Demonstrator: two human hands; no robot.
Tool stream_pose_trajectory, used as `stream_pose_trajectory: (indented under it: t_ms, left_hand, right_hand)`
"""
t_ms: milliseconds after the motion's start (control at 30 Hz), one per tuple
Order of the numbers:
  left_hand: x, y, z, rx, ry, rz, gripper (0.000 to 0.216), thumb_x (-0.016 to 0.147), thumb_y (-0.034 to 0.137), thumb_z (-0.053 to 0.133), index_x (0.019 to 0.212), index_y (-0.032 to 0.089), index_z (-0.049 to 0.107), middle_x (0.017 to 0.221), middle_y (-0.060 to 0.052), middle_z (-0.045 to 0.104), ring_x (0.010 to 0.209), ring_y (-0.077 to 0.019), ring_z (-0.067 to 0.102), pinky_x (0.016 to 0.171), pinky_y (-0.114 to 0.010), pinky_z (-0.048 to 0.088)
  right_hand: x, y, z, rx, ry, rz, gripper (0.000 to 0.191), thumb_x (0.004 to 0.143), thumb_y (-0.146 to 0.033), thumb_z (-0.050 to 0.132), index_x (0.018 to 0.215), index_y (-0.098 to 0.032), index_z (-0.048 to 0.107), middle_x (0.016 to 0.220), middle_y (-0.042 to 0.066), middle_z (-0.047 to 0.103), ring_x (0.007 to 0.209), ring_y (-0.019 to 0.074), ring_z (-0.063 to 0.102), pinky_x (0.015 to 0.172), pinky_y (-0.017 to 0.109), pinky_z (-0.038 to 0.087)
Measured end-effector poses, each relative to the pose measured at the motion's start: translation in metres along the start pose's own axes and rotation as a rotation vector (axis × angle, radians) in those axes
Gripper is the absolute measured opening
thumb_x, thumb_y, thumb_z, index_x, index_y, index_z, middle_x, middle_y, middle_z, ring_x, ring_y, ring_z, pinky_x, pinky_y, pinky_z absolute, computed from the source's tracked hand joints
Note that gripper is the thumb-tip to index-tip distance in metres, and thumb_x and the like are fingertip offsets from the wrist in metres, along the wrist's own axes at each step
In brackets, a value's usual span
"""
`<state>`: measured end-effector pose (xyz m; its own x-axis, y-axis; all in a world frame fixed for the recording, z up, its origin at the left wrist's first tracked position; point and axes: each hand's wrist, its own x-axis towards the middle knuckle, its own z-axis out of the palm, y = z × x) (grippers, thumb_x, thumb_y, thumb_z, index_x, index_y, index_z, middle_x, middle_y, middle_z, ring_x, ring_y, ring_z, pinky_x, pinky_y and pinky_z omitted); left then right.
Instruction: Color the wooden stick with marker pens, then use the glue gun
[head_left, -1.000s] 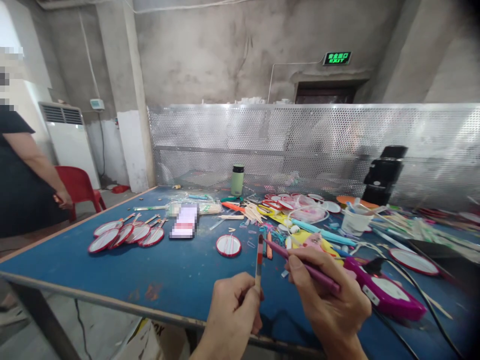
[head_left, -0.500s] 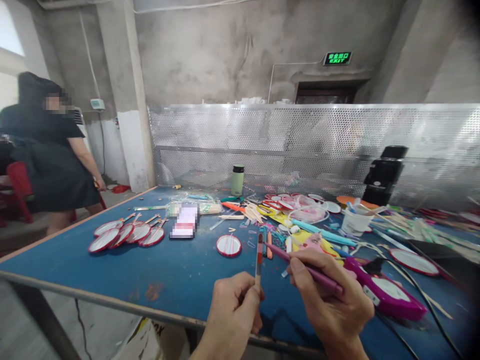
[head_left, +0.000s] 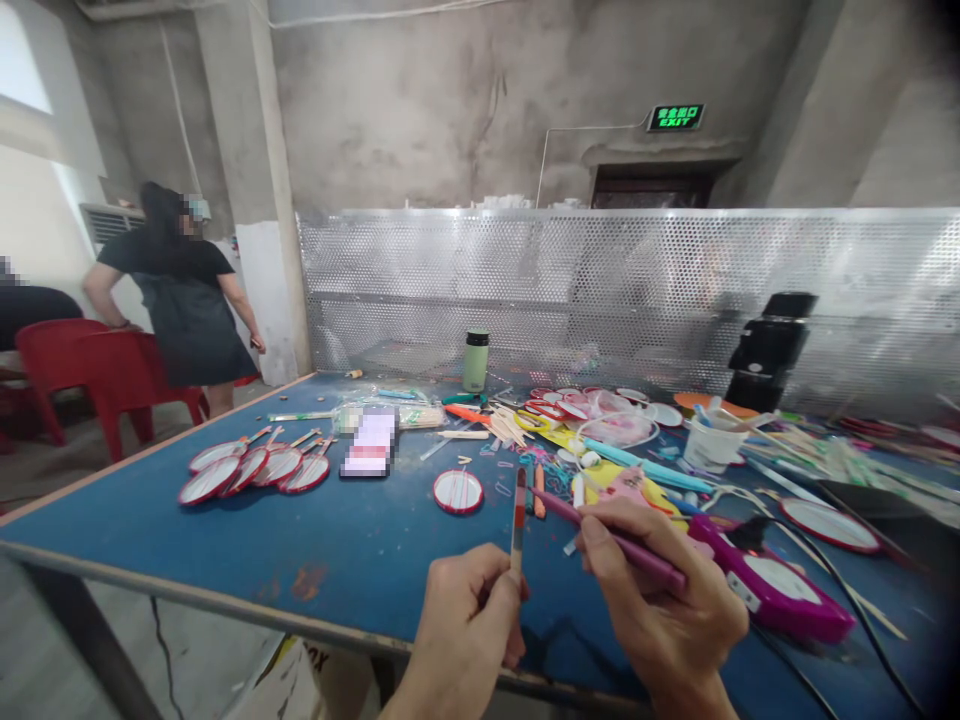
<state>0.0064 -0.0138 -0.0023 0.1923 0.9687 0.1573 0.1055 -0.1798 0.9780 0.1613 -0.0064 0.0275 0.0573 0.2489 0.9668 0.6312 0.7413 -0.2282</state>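
Observation:
My left hand [head_left: 472, 615] is closed around the lower end of a narrow wooden craft stick [head_left: 519, 520], which stands upright with reddish, grey and dark bands near its top. Between the fingers and thumb of my right hand [head_left: 660, 590] is a purple pen [head_left: 637, 550], its thin tip pointing left at the stick's upper part. Whether the tip touches the stick I cannot tell. Beyond the stick lies a round, red-rimmed white disc [head_left: 458, 491] with thin lines across it. An orange stick-like piece [head_left: 539, 492] rests just behind the pen's tip.
Several red-rimmed discs [head_left: 213, 481] overlap at the left, near a phone [head_left: 370, 442]. A green tumbler [head_left: 475, 362] stands at the back. At the right are a white cup [head_left: 709, 445] of tools and a purple power strip [head_left: 791, 595] with cables. A person [head_left: 180, 290] stands beyond the table.
My hands, the stick and the pen look almost unmoved. The person at the left has moved to the right and farther off, and red chairs now show there.

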Motion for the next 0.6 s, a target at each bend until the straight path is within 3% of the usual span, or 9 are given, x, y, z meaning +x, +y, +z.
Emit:
stream_pose_trajectory:
  t_ms: [600]
  left_hand:
    - [-0.0009, 0.0007, -0.0009, 0.014, 0.007, 0.011, 0.03, 0.082, 0.04, 0.044, 0.068, 0.017, 0.057, 0.044, -0.002, 0.053, 0.041, -0.0123, 0.045, 0.047, -0.022, 0.037]
  right_hand:
    - [-0.0002, -0.0002, -0.0002, 0.022, 0.003, 0.002, 0.013, 0.085, -0.008, 0.065, 0.086, -0.021, 0.067, 0.068, -0.005, 0.064, 0.053, 0.0087, 0.061, 0.058, 0.02, 0.051]
